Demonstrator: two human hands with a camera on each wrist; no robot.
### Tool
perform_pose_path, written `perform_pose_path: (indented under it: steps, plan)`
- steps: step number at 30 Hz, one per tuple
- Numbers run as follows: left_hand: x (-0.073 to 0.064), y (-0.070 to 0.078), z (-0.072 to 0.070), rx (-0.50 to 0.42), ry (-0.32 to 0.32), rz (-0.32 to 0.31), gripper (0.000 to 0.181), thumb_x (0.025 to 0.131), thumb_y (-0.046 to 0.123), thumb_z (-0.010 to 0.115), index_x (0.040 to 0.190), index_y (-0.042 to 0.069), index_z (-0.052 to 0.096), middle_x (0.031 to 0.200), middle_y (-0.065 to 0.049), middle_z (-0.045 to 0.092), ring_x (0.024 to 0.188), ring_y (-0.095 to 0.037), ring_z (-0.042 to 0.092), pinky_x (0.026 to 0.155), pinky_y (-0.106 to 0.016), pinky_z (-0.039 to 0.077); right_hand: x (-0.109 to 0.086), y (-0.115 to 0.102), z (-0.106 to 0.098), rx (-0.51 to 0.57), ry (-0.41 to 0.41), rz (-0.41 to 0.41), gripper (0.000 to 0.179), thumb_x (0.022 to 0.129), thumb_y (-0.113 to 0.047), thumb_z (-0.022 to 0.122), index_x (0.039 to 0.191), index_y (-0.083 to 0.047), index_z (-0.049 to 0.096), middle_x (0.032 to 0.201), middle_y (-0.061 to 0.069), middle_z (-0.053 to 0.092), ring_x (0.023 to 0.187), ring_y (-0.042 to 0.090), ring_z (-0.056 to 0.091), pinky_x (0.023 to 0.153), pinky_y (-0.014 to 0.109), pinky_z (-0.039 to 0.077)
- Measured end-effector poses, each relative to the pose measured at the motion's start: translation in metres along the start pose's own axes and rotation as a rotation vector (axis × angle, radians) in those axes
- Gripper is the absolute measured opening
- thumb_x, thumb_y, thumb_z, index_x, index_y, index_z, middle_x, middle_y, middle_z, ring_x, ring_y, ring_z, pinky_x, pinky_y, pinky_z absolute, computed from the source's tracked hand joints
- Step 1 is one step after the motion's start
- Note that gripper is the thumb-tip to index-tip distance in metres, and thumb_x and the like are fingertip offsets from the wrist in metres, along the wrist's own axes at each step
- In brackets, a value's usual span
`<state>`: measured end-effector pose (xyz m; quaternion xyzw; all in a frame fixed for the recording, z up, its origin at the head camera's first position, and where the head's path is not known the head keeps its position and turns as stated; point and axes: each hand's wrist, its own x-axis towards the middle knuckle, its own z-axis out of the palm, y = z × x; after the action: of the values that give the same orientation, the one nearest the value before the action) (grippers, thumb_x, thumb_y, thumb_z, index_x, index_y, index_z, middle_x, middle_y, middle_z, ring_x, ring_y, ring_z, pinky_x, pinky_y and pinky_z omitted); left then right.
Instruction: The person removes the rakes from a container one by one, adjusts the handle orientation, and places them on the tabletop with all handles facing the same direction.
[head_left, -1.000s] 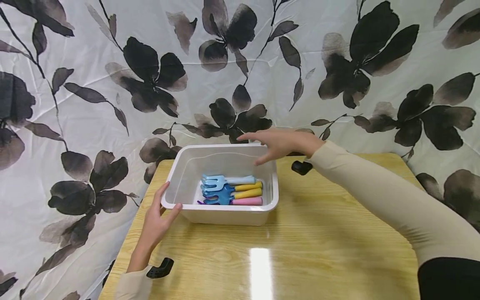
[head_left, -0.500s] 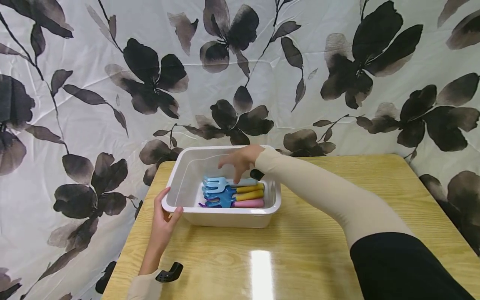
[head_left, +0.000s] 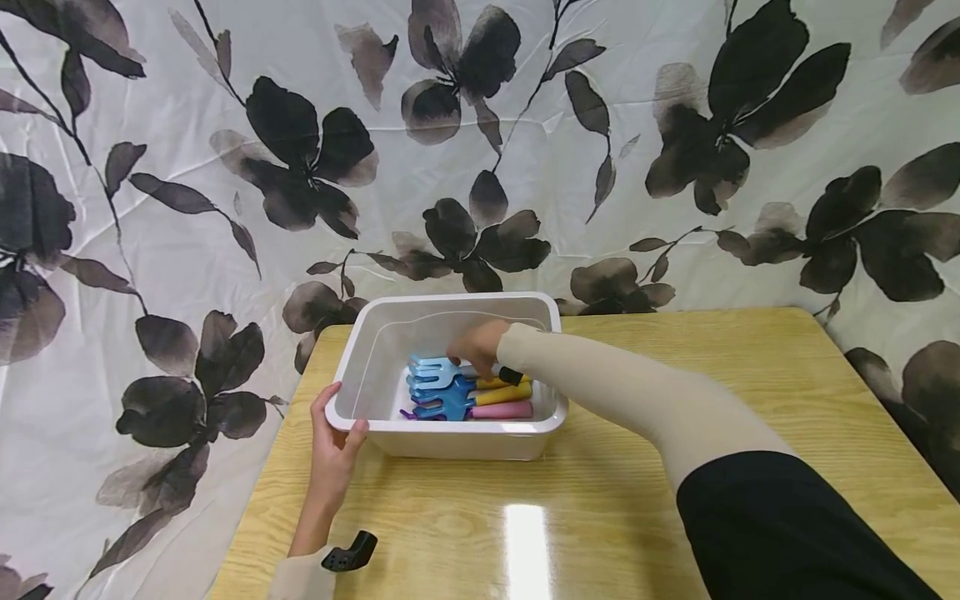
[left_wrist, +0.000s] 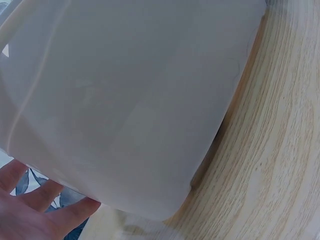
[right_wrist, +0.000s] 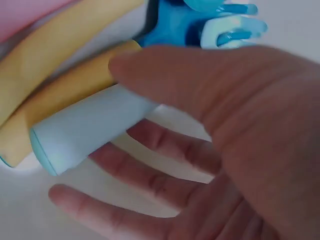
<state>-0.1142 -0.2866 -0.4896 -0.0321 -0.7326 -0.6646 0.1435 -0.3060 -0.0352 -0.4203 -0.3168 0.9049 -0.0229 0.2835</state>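
Observation:
A white plastic bin (head_left: 453, 440) holds several small garden hand tools. On top lies a light blue hand fork (head_left: 431, 372). Beside it are a darker blue hand fork (head_left: 454, 398), yellow handles (head_left: 504, 393) and a pink handle (head_left: 502, 410). My right hand (head_left: 480, 343) reaches down into the bin. In the right wrist view its thumb is over one side of the light blue handle (right_wrist: 87, 127), with nearly straight fingers (right_wrist: 150, 182) spread along the other. My left hand (head_left: 333, 454) touches the bin's front left corner, straight fingers (left_wrist: 75, 215) against the outer wall.
The bin stands near the back left of a wooden table (head_left: 637, 500). Behind it hangs a white cloth (head_left: 300, 250) printed with dark flowers. A black device (head_left: 350, 552) is worn on the left wrist.
My right hand has moved left from above the bin's back right rim and down to the light blue handle. My left hand has stayed at the corner.

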Motion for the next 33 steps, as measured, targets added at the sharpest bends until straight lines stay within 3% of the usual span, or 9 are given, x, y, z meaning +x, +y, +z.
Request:
perform_pose_path:
  steps: [8, 15, 24, 27, 33]
  plan:
    - [-0.001, 0.0, 0.002, -0.011, 0.0, 0.007, 0.068, 0.098, -0.004, 0.054, 0.157, 0.016, 0.026, 0.152, -0.003, 0.032, 0.131, -0.031, 0.041, 0.098, -0.018, 0.049, -0.004, 0.002, 0.004, 0.019, -0.002, -0.06, 0.042, 0.085, -0.002, 0.077, 0.121, -0.019, 0.065, 0.098, 0.0, 0.06, 0.083, 0.021, 0.057, 0.067, 0.03, 0.05]
    - [0.001, 0.002, 0.003, -0.007, 0.004, 0.026, 0.067, 0.098, -0.004, 0.054, 0.157, 0.012, 0.025, 0.154, -0.003, 0.03, 0.131, -0.031, 0.04, 0.098, -0.017, 0.048, -0.004, 0.005, 0.001, -0.033, -0.028, -0.111, 0.046, 0.083, 0.0, 0.079, 0.122, -0.019, 0.064, 0.098, 0.001, 0.06, 0.081, 0.021, 0.056, 0.067, 0.029, 0.05]
    - [0.009, 0.002, 0.001, -0.01, -0.012, 0.057, 0.067, 0.098, -0.003, 0.054, 0.157, 0.012, 0.025, 0.152, -0.004, 0.032, 0.131, -0.033, 0.041, 0.098, -0.018, 0.048, -0.011, 0.007, -0.022, -0.071, -0.037, -0.159, 0.049, 0.084, 0.002, 0.08, 0.128, -0.013, 0.062, 0.102, 0.003, 0.062, 0.085, 0.022, 0.059, 0.07, 0.029, 0.055]
    - [0.011, 0.002, 0.0, -0.015, -0.017, 0.062, 0.067, 0.098, -0.003, 0.054, 0.157, 0.011, 0.025, 0.152, -0.005, 0.032, 0.13, -0.034, 0.04, 0.097, -0.018, 0.049, -0.02, 0.006, -0.035, -0.104, -0.048, -0.184, 0.052, 0.084, 0.001, 0.081, 0.13, -0.013, 0.06, 0.106, 0.005, 0.061, 0.086, 0.023, 0.059, 0.069, 0.031, 0.055]
    - [0.01, 0.0, -0.001, -0.024, -0.009, 0.06, 0.067, 0.098, -0.002, 0.055, 0.156, 0.01, 0.025, 0.149, -0.007, 0.033, 0.127, -0.033, 0.042, 0.095, -0.018, 0.049, -0.058, 0.005, -0.059, -0.038, -0.05, -0.161, 0.053, 0.09, -0.002, 0.076, 0.133, -0.023, 0.053, 0.116, 0.008, 0.057, 0.093, 0.026, 0.061, 0.057, 0.039, 0.06]
